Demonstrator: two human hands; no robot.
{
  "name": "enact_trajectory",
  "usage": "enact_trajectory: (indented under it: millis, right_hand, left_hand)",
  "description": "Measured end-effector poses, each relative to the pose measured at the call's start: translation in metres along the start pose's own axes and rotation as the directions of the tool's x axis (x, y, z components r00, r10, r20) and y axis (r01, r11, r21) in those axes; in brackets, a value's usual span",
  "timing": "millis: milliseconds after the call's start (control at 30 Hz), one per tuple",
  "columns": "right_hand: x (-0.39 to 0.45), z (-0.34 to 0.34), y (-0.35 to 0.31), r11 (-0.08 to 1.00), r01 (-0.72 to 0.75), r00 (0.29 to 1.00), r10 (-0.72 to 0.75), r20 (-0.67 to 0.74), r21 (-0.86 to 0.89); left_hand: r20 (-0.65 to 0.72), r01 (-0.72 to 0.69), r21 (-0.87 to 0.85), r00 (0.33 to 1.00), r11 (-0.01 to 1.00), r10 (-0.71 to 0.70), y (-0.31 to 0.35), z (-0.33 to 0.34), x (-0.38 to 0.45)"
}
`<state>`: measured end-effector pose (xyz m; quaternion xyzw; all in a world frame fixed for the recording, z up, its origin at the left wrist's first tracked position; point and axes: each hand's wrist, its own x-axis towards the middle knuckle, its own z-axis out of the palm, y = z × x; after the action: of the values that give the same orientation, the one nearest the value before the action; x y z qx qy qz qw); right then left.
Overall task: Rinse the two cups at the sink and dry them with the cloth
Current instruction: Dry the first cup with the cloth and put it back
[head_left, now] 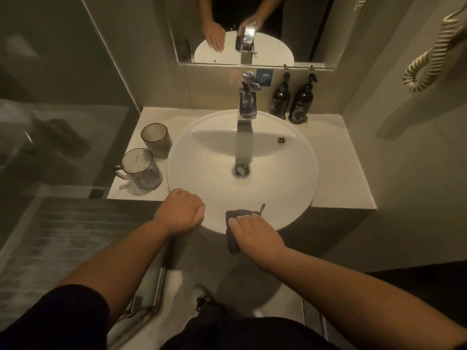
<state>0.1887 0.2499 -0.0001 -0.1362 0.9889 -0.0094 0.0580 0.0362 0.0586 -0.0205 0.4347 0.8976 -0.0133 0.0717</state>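
Two cups stand on the bench, left of the basin. The left hand rests on the basin's near rim, grip spread (the mirror shows its fingers straight). Just right of it, the cloth lies over the same rim, one end hanging down the front. The right hand presses it flat with straight fingers. Two bottles stand at the back right.

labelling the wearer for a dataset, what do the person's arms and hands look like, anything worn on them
Both forearms are bare. The left arm comes out of a short black sleeve; the right arm leaves the picture before any sleeve shows clearly. The left hand and right hand are ungloved, and no watch, ring or bracelet shows on either wrist.
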Motion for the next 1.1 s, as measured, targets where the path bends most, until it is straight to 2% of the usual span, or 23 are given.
enact_trajectory:
  millis: [133, 200, 267, 333, 400, 433, 533, 633, 700, 867, 1000, 1100]
  right_hand:
    - [-0.007, -0.016, 0.003, 0.958, -0.127, 0.991, 0.114, 0.064, 0.259]
    - [-0.01, -0.026, 0.008, 0.939, -0.101, 0.993, 0.076, 0.088, 0.329]
    - [-0.008, -0.039, 0.017, 0.908, -0.116, 0.985, 0.054, 0.161, 0.403]
    - [0.003, -0.052, 0.028, 0.84, -0.217, 0.96, 0.09, 0.267, 0.497]
    - [0.02, -0.067, 0.035, 0.706, -0.31, 0.941, 0.129, 0.314, 0.637]
    - [0.03, -0.077, 0.036, 0.631, -0.328, 0.94, 0.145, 0.308, 0.703]
    - [0.07, -0.104, 0.028, 0.389, -0.317, 0.948, 0.146, 0.282, 0.865]
    - [0.122, -0.127, 0.014, 0.268, -0.255, 0.967, 0.071, 0.245, 0.929]
    - [0.162, -0.137, 0.005, 0.296, -0.209, 0.978, 0.056, 0.202, 0.932]
    - [0.249, -0.154, -0.028, 0.491, -0.105, 0.994, 0.064, 0.085, 0.865]
    - [0.301, -0.142, -0.051, 0.814, -0.006, 0.995, -0.055, 0.088, 0.581]
    - [0.325, -0.117, -0.062, 0.929, 0.138, 0.956, -0.215, 0.198, 0.344]
  left_hand:
    - [0.069, 0.048, -0.006, 0.996, 0.999, -0.048, 0.008, -0.007, -0.004]
    - [0.086, 0.073, -0.019, 0.994, 0.997, -0.072, 0.01, -0.01, -0.007]
    - [0.015, 0.1, -0.098, 0.995, 0.99, -0.099, 0.01, -0.011, -0.014]
    - [-0.144, 0.16, -0.26, 0.969, 0.952, -0.202, 0.007, -0.01, -0.029]
    - [-0.276, 0.229, -0.413, 0.891, 0.882, -0.36, -0.005, -0.007, -0.044]
    - [-0.299, 0.272, -0.486, 0.841, 0.83, -0.451, -0.014, -0.007, -0.05]
    - [-0.213, 0.389, -0.694, 0.693, 0.606, -0.689, -0.054, -0.01, -0.064]
    - [-0.107, 0.429, -0.798, 0.591, 0.423, -0.8, -0.096, -0.018, -0.067]
    - [-0.06, 0.428, -0.817, 0.603, 0.386, -0.795, -0.122, -0.02, -0.062]
    - [0.055, 0.465, -0.799, 0.688, 0.381, -0.724, -0.161, -0.02, -0.043]
    - [0.099, 0.454, -0.805, 0.738, 0.383, -0.667, -0.179, -0.011, -0.035]
    - [0.097, 0.42, -0.834, 0.751, 0.359, -0.653, -0.19, -0.002, -0.032]
